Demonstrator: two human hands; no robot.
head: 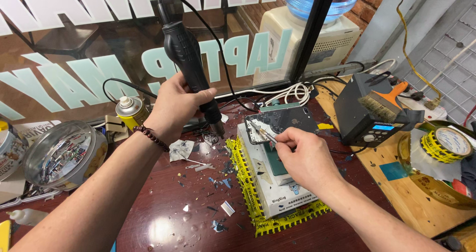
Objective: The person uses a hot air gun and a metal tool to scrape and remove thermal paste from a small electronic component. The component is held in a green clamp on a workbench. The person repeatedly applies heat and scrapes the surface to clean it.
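Dark reddish wood makes the table, and it is littered with small shards and scraps, in front of a glass window with big pale letters. On a white box wrapped in yellow tape lies a phone with its back opened, near the middle of the table and just before the window. The left hand is closed firmly around the black handle of a hot air gun, the nozzle pointing down at the left edge of the phone but not touching it. The right hand has thumb and fingers pinched together on thin tweezers, whose tips rest on the upper left part of the phone. To do this well, I think the nozzle should stay a little above the spot and move in small circles, so the heat does not burn one place, while the tweezers lift only gently when the part gives. A black station with a blue display stands at the right, with a brush on top; a round tin of small parts sits at the left.
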